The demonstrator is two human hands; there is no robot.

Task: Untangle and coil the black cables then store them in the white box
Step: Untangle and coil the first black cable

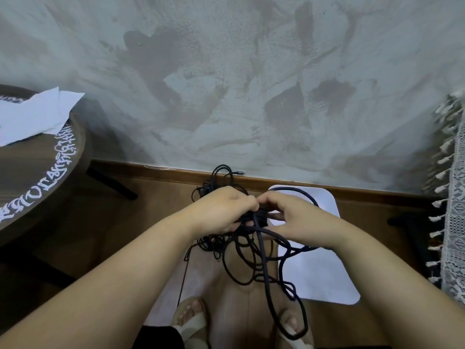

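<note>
A tangle of black cables [254, 250] hangs between my two hands above the floor. My left hand [221, 210] grips a bundle of the cable from the left, fingers curled round it. Close beside it, my right hand [289, 214] pinches the same knot from the right. Loose loops droop down to my feet, and thinner cable [221, 175] lies on the floor by the skirting board. The white box [324, 270] sits on the floor under my right forearm, partly hidden by the arm and cables.
A round dark wooden table [42, 167] with white lettering and white paper [32, 114] stands at the left. A lace cloth with tassels [453, 197] hangs at the right edge. A grey plaster wall is ahead. My sandalled feet [193, 321] are below.
</note>
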